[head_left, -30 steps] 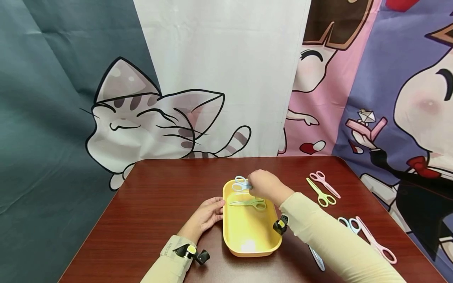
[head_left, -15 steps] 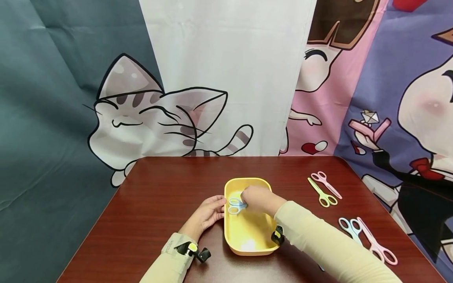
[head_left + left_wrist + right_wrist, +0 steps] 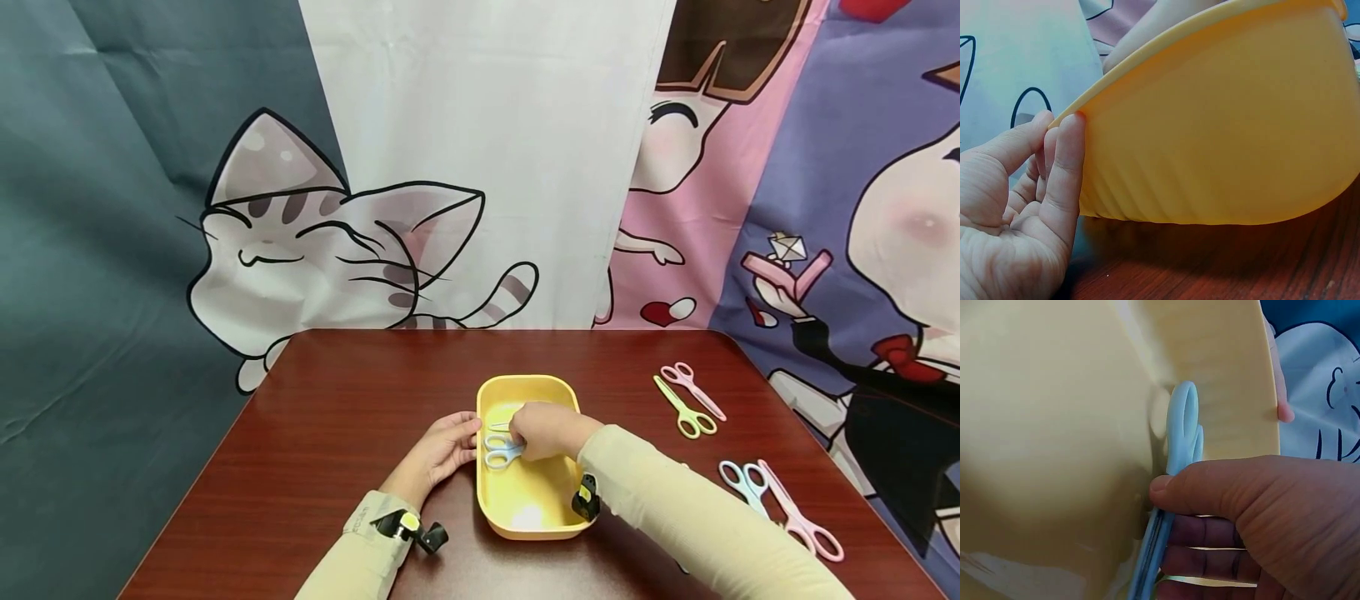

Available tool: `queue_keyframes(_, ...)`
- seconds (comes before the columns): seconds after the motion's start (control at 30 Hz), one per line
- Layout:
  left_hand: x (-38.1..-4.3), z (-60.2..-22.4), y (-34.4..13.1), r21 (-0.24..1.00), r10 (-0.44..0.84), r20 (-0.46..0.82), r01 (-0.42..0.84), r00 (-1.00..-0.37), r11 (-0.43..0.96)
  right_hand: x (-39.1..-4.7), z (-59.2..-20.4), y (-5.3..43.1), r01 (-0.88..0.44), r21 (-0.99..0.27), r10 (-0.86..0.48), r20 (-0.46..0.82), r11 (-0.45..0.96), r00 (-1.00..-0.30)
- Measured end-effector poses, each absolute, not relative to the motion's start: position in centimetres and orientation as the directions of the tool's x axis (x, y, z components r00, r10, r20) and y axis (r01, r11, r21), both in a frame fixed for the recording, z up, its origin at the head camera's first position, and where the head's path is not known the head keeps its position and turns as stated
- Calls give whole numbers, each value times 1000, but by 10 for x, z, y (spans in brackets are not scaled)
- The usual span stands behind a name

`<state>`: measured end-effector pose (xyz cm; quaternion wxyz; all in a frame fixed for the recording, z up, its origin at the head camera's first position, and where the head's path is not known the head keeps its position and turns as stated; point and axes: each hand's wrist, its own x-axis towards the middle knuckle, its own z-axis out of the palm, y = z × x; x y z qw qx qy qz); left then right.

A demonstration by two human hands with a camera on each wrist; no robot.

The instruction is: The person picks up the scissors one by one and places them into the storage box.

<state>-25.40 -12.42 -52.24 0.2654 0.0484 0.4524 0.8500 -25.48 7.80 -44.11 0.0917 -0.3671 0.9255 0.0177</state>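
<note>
My right hand point(image 3: 553, 431) is inside a yellow plastic basin point(image 3: 536, 532) and pinches a pair of light blue scissors point(image 3: 501, 452) between thumb and fingers. The handle loops point left in the head view; the right wrist view shows the scissors point(image 3: 1180, 434) close to the basin floor. Green scissors point(image 3: 498, 427) lie in the basin, mostly hidden behind the right hand. My left hand point(image 3: 438, 450) touches the basin's left side with nearly straight fingers. In the left wrist view, its fingertips rest against the wall point(image 3: 1222, 125) just below the rim.
On the right of the dark red table point(image 3: 352, 375) lie pink scissors point(image 3: 693, 391) and yellow-green scissors point(image 3: 686, 414). Nearer are blue scissors point(image 3: 744, 485) and larger pink scissors point(image 3: 802, 517), partly behind the right sleeve point(image 3: 697, 517). A printed cloth point(image 3: 487, 125) hangs behind.
My right hand has carried the blue scissors from the basin's far rim toward me and down into it, covering most of the green scissors. The left hand has stayed at the basin's side.
</note>
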Motion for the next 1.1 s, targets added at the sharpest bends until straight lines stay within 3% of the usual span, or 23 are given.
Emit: queue_keyframes(1.1, -248, -507, -126, 816, 540, -134, -402, -831, -416, -262, -447, 76, -653, -35, -644, -210, 757, -736)
